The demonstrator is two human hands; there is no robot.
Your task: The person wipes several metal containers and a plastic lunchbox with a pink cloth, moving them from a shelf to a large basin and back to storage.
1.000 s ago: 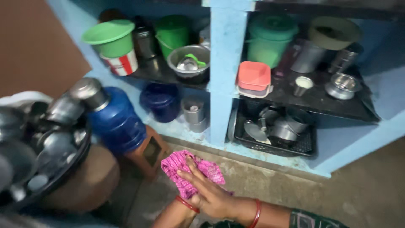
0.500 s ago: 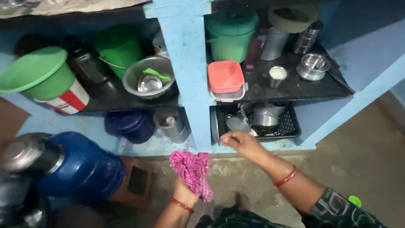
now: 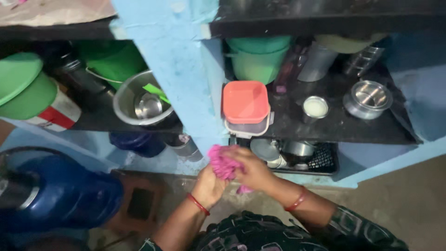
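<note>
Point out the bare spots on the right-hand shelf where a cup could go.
Bare dark shelf shows along the front edge, right of the orange-lidded box and in front of the small white-lidded tin and the steel bowl. The back is crowded by the green bucket and steel tumblers. Both hands hold the pink cloth below.
</note>
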